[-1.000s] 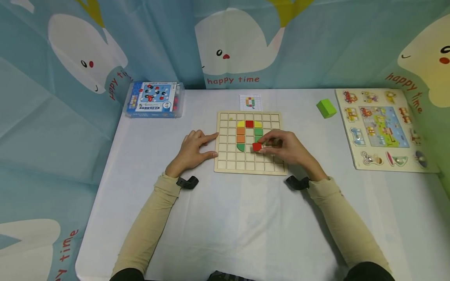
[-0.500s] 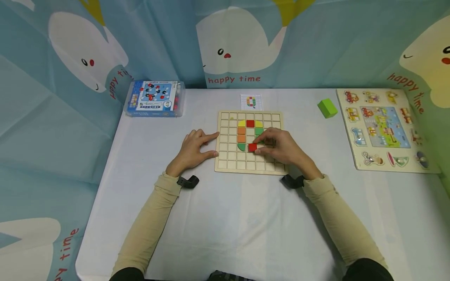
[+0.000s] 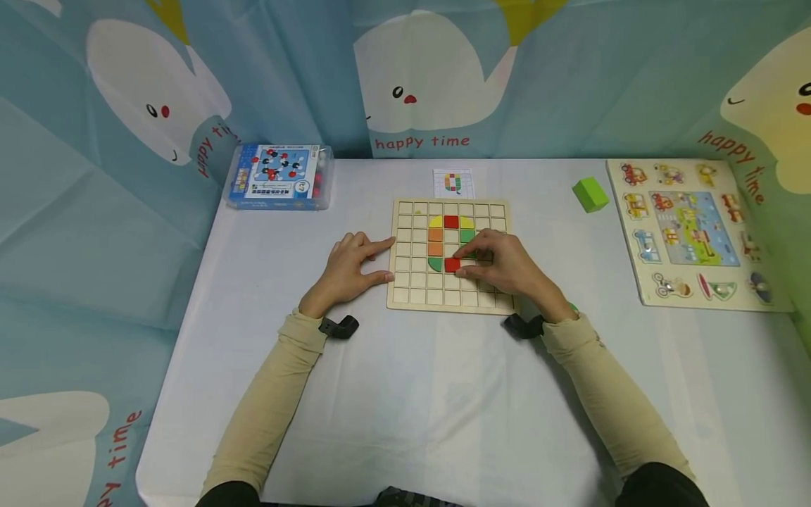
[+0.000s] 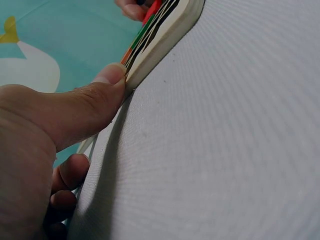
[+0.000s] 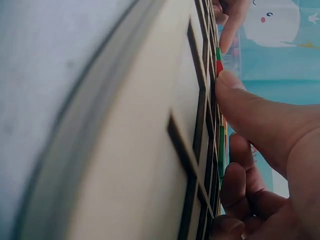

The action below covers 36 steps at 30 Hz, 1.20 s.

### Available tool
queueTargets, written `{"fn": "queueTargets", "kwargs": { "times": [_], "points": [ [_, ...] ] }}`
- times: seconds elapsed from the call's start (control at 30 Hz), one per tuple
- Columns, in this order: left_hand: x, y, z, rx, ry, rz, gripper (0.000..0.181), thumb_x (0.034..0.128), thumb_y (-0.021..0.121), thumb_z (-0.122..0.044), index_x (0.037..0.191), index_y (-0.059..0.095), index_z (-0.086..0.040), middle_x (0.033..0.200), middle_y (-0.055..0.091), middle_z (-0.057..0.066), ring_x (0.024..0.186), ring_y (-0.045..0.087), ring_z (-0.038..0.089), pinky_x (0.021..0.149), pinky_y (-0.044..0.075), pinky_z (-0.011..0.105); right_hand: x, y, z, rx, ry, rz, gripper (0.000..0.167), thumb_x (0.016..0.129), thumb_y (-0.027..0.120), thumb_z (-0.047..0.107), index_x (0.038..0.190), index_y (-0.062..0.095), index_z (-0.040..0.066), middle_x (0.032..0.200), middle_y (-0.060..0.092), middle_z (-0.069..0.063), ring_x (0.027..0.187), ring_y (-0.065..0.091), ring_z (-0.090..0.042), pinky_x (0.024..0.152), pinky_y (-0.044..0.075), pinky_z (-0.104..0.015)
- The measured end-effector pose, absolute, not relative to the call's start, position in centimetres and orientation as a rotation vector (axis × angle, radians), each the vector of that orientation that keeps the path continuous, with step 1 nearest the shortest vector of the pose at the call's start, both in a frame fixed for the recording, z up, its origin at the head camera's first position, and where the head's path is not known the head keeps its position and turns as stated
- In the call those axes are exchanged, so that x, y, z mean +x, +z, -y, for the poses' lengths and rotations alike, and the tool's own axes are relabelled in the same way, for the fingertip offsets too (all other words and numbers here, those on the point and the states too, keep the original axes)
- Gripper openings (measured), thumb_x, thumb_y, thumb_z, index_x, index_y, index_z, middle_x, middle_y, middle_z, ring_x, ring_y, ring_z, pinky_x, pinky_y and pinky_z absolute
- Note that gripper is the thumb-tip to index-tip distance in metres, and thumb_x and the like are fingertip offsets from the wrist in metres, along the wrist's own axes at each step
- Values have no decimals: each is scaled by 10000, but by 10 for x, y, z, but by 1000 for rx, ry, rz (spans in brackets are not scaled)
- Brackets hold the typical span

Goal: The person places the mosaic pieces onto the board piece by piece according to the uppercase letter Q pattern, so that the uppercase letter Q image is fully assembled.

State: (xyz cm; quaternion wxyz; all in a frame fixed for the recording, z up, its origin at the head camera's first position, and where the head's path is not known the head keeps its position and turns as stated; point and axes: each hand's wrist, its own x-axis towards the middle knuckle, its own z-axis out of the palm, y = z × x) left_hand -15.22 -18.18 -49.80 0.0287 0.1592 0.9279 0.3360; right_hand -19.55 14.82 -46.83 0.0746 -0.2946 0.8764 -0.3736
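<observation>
A wooden grid board (image 3: 418, 297) lies flat, with coloured pieces in its cells. My right hand (image 3: 507, 262) is over its right half, thumb and forefinger pinching a red square tile (image 3: 452, 265) in a cell right of a green quarter-round tile (image 3: 435, 265). Orange tiles (image 3: 435, 242), yellow corner tiles (image 3: 436, 222), another red tile (image 3: 451, 222) and a green tile (image 3: 467, 236) form the rest of a ring; part of its right side is hidden by the hand. With thumb and forefinger extended, my left hand (image 3: 347, 271) touches the board's left edge.
A printed pattern card (image 3: 453, 184) lies behind the board. At the back left sits a clear plastic box (image 3: 279, 177). To the right are a green block (image 3: 590, 195) and a wooden picture puzzle (image 3: 690, 285). A printed curtain (image 3: 291, 84) hangs behind the table.
My right hand has moved slightly left with the red square tile, which now sits squarely in the cell beside the green quarter-round. The left hand has stayed at the board's edge.
</observation>
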Motion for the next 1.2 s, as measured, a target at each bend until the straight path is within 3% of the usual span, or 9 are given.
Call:
{"fn": "queueTargets", "kwargs": {
  "times": [0.83, 1.03, 1.2],
  "points": [
    [-152, -495, 181, 486, 1027, -2861, 723, 890, 862, -373, 1541, 585, -226, 939, 482, 46, 870, 363, 216, 852, 257, 381, -196, -467, -151, -887, -1147, -2639, 227, 821, 927, 117, 1031, 852, 78, 985, 731, -98, 890, 621, -234, 761, 453, -341],
    [-151, -497, 180, 500, 1014, -2867, 713, 898, 853, -370, 1541, 583, -226, 938, 483, 46, 860, 360, 217, 850, 256, 376, -192, -460, -179, -872, -1199, -2674, 249, 812, 930, 112, 1045, 850, 76, 972, 714, -111, 834, 611, -234, 703, 427, -254],
    [-151, -496, 181, 496, 1008, -2866, 710, 904, 849, -366, 1544, 580, -220, 939, 485, 50, 868, 365, 222, 851, 259, 379, -185, -453, -217, -783, -1138, -2768, 226, 832, 913, 94, 1049, 852, 112, 986, 725, -74, 830, 580, -212, 727, 410, -231]
  ]
}}
